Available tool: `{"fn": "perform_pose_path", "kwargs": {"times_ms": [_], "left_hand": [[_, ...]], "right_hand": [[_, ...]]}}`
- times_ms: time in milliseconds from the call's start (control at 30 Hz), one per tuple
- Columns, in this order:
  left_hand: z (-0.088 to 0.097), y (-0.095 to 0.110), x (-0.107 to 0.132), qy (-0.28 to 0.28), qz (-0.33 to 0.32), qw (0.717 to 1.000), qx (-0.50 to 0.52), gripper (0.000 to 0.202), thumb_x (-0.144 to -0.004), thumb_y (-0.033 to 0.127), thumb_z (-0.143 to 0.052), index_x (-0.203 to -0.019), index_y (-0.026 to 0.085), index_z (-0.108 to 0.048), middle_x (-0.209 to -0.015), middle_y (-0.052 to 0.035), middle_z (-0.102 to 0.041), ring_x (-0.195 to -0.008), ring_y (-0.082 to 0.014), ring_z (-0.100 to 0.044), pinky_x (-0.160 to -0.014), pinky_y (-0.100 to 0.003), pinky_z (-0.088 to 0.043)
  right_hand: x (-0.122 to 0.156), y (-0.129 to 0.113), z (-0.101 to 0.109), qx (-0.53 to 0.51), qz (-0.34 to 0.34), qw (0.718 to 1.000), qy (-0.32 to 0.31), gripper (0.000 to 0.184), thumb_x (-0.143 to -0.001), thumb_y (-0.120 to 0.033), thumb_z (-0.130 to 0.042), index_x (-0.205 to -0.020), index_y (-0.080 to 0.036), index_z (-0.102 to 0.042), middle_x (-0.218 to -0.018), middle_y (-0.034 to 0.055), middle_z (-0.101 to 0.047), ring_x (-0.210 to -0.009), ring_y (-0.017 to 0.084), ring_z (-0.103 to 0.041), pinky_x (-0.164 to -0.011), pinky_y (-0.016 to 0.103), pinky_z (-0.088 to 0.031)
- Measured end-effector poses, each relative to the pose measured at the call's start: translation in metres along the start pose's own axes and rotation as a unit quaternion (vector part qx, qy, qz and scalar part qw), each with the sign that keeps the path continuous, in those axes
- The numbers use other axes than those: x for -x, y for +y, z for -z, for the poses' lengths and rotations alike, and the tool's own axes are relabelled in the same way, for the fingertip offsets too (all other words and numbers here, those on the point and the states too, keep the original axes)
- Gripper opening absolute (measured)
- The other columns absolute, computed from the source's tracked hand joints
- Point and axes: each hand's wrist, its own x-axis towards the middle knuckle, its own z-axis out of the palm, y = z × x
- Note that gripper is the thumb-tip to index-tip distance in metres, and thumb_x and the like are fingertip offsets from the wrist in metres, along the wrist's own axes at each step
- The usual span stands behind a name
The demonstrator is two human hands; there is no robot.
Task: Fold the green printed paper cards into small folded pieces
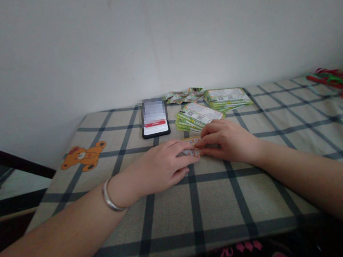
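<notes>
A small printed card (189,153) with orange and grey print lies on the tablecloth, mostly covered by my fingers. From the left, my left hand (166,164) presses its fingertips on the card and holds it. My right hand (226,138) has its fingers drawn together at the card's right part, the fingertips of both hands nearly meeting. Whether anything small is pinched in the right fingers is hidden. Just behind, a fanned stack of green-edged printed cards (201,115) lies partly under the right hand's knuckles.
A phone (156,129) with a lit screen lies behind my left hand. Further back are folded green cards (183,96) and a second card stack (228,96) by the wall. A bear picture (84,157) is at left; red and green cloth (341,84) lies far right.
</notes>
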Motion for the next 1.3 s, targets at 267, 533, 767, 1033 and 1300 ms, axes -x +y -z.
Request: {"fn": "perform_pose_path", "kwargs": {"times_ms": [267, 533, 767, 1033, 1300], "left_hand": [[-0.001, 0.003, 0.000, 0.007, -0.006, 1.000, -0.024, 0.032, -0.090, 0.020, -0.053, -0.120, 0.020, -0.061, -0.124, -0.0108, -0.059, -0.117, -0.0258, -0.053, -0.098, -0.043, -0.049], [-0.002, 0.008, -0.001, -0.020, 0.022, 0.998, -0.046, 0.031, -0.091, 0.021, -0.050, -0.120, 0.021, -0.061, -0.123, -0.0110, -0.058, -0.115, -0.0263, -0.052, -0.097, -0.044, -0.048], [-0.003, 0.004, -0.001, -0.006, 0.006, 0.999, -0.045, 0.031, -0.091, 0.021, -0.050, -0.121, 0.021, -0.060, -0.122, -0.0102, -0.059, -0.116, -0.0260, -0.052, -0.098, -0.044, -0.048], [-0.004, 0.002, -0.001, -0.004, -0.001, 1.000, -0.026, 0.033, -0.091, 0.021, -0.052, -0.123, 0.021, -0.059, -0.123, -0.0086, -0.061, -0.116, -0.0247, -0.055, -0.099, -0.043, -0.049], [-0.004, 0.002, -0.001, -0.003, 0.002, 1.000, -0.024, 0.032, -0.090, 0.022, -0.053, -0.121, 0.021, -0.061, -0.129, -0.0097, -0.060, -0.120, -0.0259, -0.054, -0.098, -0.045, -0.050]], "right_hand": [[0.001, 0.001, -0.001, -0.007, 0.006, 1.000, 0.010, 0.023, -0.091, -0.038, -0.059, -0.102, -0.025, -0.074, -0.098, 0.0070, -0.067, -0.090, 0.020, -0.060, -0.081, 0.035, -0.045], [0.003, 0.000, 0.003, 0.011, 0.078, 0.997, 0.013, 0.020, -0.092, -0.030, -0.056, -0.094, -0.023, -0.074, -0.104, 0.0070, -0.067, -0.096, 0.022, -0.056, -0.086, 0.038, -0.045], [0.006, 0.005, 0.001, 0.003, 0.051, 0.999, 0.006, 0.021, -0.093, -0.026, -0.054, -0.102, -0.025, -0.074, -0.106, 0.0059, -0.068, -0.092, 0.019, -0.060, -0.082, 0.034, -0.046], [0.004, 0.007, 0.001, 0.015, 0.064, 0.998, 0.008, 0.022, -0.093, -0.025, -0.055, -0.103, -0.027, -0.074, -0.104, 0.0055, -0.070, -0.089, 0.019, -0.062, -0.080, 0.034, -0.045], [0.004, 0.010, -0.003, 0.016, 0.067, 0.998, 0.007, 0.027, -0.094, -0.020, -0.050, -0.108, -0.027, -0.072, -0.104, 0.0051, -0.070, -0.090, 0.019, -0.061, -0.080, 0.033, -0.045]]}}
